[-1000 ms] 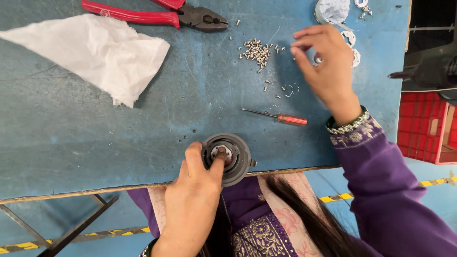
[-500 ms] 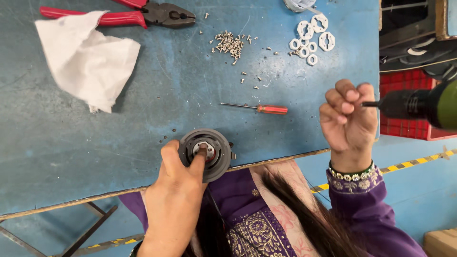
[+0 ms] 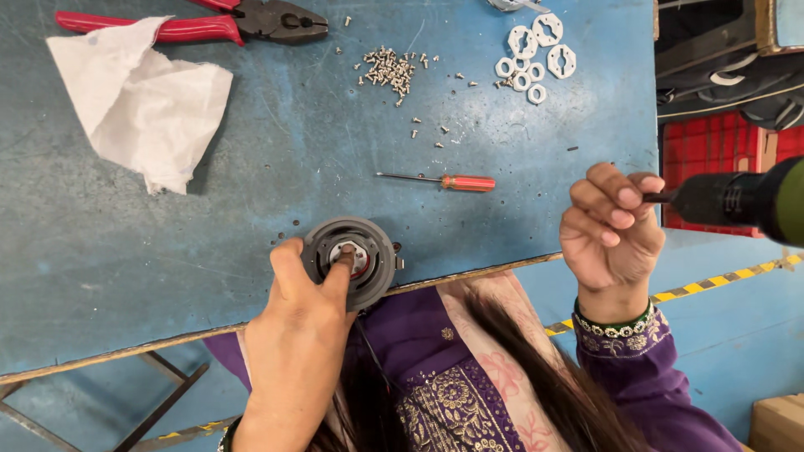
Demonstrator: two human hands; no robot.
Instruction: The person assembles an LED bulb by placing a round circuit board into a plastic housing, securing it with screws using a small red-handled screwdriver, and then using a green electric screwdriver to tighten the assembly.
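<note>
My left hand [image 3: 293, 351] pins the round grey housing [image 3: 349, 260] at the near edge of the blue table [image 3: 251, 192], forefinger pressed on its centre hub; my right hand [image 3: 611, 230] is curled shut, fingertips pinching the bit of the power screwdriver [image 3: 741, 199] off the table's right side; I judge a fastening step in hand; next calls for lining the bit over the hub; the red-handled screwdriver [image 3: 440, 181] and loose screws [image 3: 387, 69] lie beyond

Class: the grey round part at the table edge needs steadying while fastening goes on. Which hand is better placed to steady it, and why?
The left hand: it already rests on the grey round part, a fingertip on its centre. The right hand is off the table, at the tip of a power driver.
</note>
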